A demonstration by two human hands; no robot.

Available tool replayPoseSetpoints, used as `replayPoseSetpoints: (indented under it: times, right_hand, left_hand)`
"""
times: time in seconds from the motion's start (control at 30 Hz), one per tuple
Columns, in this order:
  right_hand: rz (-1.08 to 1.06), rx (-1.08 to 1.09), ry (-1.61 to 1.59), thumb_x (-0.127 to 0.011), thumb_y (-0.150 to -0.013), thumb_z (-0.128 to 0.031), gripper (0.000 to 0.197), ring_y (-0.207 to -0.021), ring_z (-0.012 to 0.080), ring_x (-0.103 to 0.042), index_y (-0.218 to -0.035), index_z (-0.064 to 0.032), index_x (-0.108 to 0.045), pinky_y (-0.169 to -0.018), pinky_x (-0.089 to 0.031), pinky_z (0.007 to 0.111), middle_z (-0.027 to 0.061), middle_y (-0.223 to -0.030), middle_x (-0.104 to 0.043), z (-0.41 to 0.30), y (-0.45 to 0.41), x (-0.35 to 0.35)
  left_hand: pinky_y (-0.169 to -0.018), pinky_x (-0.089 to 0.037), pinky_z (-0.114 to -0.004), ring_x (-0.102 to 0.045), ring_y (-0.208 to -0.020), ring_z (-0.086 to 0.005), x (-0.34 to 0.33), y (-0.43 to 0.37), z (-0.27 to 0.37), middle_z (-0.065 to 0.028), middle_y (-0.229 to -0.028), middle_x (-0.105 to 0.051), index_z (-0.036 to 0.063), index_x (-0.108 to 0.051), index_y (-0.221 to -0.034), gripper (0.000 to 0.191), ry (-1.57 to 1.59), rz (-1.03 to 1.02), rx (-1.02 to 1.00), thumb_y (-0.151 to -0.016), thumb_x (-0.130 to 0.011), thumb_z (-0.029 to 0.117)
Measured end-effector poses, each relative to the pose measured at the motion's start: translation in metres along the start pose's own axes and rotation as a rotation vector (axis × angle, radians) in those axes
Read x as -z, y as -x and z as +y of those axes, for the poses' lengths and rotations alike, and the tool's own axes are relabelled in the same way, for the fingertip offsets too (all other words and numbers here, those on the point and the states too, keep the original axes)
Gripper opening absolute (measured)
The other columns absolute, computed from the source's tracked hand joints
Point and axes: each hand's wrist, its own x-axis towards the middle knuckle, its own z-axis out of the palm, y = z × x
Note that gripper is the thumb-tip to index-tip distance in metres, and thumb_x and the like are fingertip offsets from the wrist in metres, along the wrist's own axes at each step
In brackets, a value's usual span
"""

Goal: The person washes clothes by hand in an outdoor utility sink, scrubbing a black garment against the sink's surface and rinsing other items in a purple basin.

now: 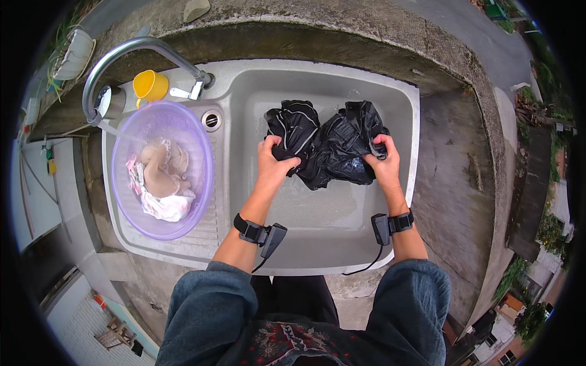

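Note:
A wet black garment with thin white piping (297, 130) is bunched up over the right-hand basin of a grey sink (316, 249). On its left side, my left hand (271, 162) grips the fabric between thumb and fingers. My right hand (384, 162) pinches the garment's other end, where the cloth looks shiny and wet. The bunched folds hide what kind of garment it is. A little water lies on the basin floor beneath it.
Water runs from the curved chrome faucet (146, 43) into a translucent purple tub (208, 183) on the ridged drainboard. Beige and white-pink clothes (162, 176) lie in the tub. A yellow plastic mug (150, 86) stands behind it, near a drain (211, 121). A concrete ledge (320, 29) borders the sink.

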Motion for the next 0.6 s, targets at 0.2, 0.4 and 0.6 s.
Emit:
replayPoseSetpoints:
  times: [0.2, 0.4, 0.6]
  right_hand:
    - [-0.64, 0.155, 0.518, -0.068, -0.057, -0.002, 0.023, -0.087, 0.0271, -0.057, -0.077, -0.0079, -0.058, -0.075, -0.045, 0.033, 0.0053, -0.087, -0.058, 0.074, 0.06, -0.012]
    - [-0.64, -0.574, 0.42, -0.07, -0.066, -0.039, 0.052, -0.096, 0.0278, -0.058, -0.102, -0.0032, -0.056, -0.08, -0.047, 0.035, 0.0192, -0.099, -0.06, 0.063, -0.005, -0.038]
    - [-0.819, -0.362, 0.809, -0.063, -0.06, -0.07, 0.111, -0.127, 0.0474, -0.023, -0.143, -0.0184, -0.012, -0.089, -0.036, 0.06, 0.0259, -0.144, -0.015, 0.018, 0.029, -0.154]
  left_hand:
    - [-0.085, -0.04, -0.037, -0.045, -0.1, -0.0342, 0.024, 0.03, -0.041, -0.0149, -0.106, -0.043, 0.0079, -0.047, -0.086, 0.043, -0.382, -0.224, -0.163, -0.052, -0.072, 0.002]
    - [-0.089, -0.04, -0.041, -0.047, -0.108, -0.033, 0.039, 0.061, -0.104, -0.0149, -0.1, -0.057, 0.009, -0.061, -0.084, 0.024, -0.853, -0.744, 0.243, -0.062, -0.069, 0.016]
    - [-0.084, -0.045, -0.038, -0.056, -0.094, -0.032, 0.03, 0.071, -0.102, -0.0188, -0.087, -0.064, 0.0042, -0.065, -0.079, 0.025, -0.702, -0.575, 0.374, -0.073, -0.06, 0.028]
